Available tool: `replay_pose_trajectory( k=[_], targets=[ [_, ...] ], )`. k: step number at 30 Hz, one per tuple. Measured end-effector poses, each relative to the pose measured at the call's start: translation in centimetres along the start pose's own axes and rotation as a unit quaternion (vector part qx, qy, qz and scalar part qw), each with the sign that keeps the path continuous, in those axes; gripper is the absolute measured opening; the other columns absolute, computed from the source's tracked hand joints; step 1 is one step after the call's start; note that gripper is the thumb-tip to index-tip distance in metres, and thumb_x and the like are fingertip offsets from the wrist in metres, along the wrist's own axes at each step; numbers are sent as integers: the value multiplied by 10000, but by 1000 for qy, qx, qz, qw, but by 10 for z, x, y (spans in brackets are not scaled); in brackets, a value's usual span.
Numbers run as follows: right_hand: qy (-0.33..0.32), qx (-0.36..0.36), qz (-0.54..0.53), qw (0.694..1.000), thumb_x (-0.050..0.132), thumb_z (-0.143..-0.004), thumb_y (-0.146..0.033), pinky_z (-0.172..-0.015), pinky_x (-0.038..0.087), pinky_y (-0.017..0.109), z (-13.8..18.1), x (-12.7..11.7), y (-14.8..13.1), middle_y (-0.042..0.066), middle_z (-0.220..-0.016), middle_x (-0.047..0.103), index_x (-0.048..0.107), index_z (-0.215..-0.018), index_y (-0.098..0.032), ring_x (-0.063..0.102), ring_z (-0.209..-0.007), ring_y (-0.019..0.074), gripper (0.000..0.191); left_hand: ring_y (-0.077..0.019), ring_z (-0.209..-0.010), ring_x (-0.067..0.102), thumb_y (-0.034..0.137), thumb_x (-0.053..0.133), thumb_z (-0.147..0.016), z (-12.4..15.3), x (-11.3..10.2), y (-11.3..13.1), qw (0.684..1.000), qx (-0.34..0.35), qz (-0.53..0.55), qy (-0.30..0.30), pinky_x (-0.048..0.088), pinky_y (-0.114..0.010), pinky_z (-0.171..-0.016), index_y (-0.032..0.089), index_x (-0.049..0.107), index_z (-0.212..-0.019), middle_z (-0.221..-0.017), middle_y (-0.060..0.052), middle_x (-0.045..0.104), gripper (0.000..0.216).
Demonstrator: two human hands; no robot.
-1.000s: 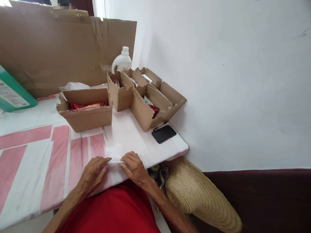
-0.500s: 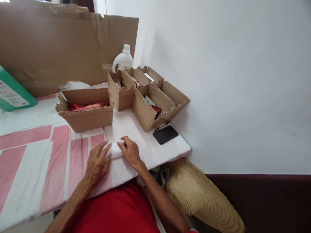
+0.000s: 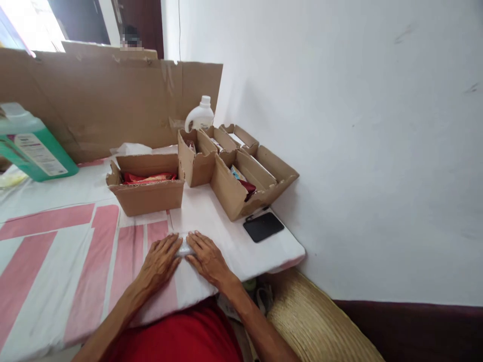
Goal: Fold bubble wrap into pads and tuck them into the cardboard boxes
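Observation:
A small roll of clear bubble wrap (image 3: 183, 247) lies on the cloth-covered table near its front edge. My left hand (image 3: 160, 259) grips its left end, fingers over the top and thumb on the near side. On the right end my right hand (image 3: 208, 259) rests the same way, its fingers bent over the roll. Only the short middle stretch shows between the two hands; whether anything is wrapped inside cannot be seen.
Beyond my hands stands a cardboard box (image 3: 151, 199) with red packets. More cardboard boxes (image 3: 228, 197) cluster to its right, beside a black phone (image 3: 263, 227). A white jug (image 3: 200, 118), a green-liquid bottle (image 3: 56, 161) and a cardboard panel (image 3: 113, 100) are behind. A wall closes the right side.
My right hand has gone from pinching the roll's end to lying over it with fingers extended. Both hands are closer together, and the camera view has tilted up.

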State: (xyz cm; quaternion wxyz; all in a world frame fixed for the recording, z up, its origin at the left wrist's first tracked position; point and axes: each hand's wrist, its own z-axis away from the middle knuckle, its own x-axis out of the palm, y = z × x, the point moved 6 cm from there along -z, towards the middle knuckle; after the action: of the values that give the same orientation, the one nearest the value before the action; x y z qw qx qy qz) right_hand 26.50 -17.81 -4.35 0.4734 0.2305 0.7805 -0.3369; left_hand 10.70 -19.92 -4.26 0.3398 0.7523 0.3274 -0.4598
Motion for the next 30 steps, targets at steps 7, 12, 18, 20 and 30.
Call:
replay_pose_trajectory(
  k=[7, 12, 18, 20, 30],
  targets=[
    [14, -85, 110, 990, 617, -920, -126, -715, 459, 335, -31, -41, -10, 35, -839, 701, 616, -854, -187, 626, -750, 201, 90, -187, -906, 712, 79, 432, -920, -21, -51, -5, 997, 65, 12, 29, 567, -321, -788, 222, 645, -1192, -1043, -74, 754, 374],
    [159, -118, 86, 976, 517, -998, -147, -745, 445, 315, -90, -135, -33, 52, -883, 681, 624, -932, -180, 599, -807, 194, 130, -214, -1077, 658, 132, 504, -961, -69, -155, -11, 980, 87, -40, 173, 540, -351, -884, 225, 601, -1260, -1190, -100, 697, 328],
    [150, -130, 138, 970, 455, -1049, -181, -772, 458, 297, -205, -171, -36, 65, -942, 683, 663, -951, -192, 604, -872, 193, 230, -240, -1072, 629, 297, 519, -969, -126, -234, -74, 965, -30, -75, 249, 521, -427, -956, 282, 670, -1218, -1186, -73, 660, 292],
    [92, -134, 159, 974, 499, -1037, -191, -756, 460, 290, -237, -154, -30, 65, -938, 684, 673, -919, -191, 611, -870, 193, 211, -238, -1081, 633, 355, 509, -963, -135, -234, -98, 972, -60, -40, 224, 522, -414, -965, 268, 687, -1190, -1172, -69, 662, 302],
    [-136, -119, 114, 977, 593, -944, -124, -679, 475, 280, -298, -82, -20, 115, -1005, 738, 742, -1011, -168, 693, -887, 233, 169, -220, -1035, 683, 305, 392, -950, -146, -168, -146, 994, -100, 53, -1, 523, -350, -920, 226, 713, -1138, -1157, -80, 714, 380]
  ],
)
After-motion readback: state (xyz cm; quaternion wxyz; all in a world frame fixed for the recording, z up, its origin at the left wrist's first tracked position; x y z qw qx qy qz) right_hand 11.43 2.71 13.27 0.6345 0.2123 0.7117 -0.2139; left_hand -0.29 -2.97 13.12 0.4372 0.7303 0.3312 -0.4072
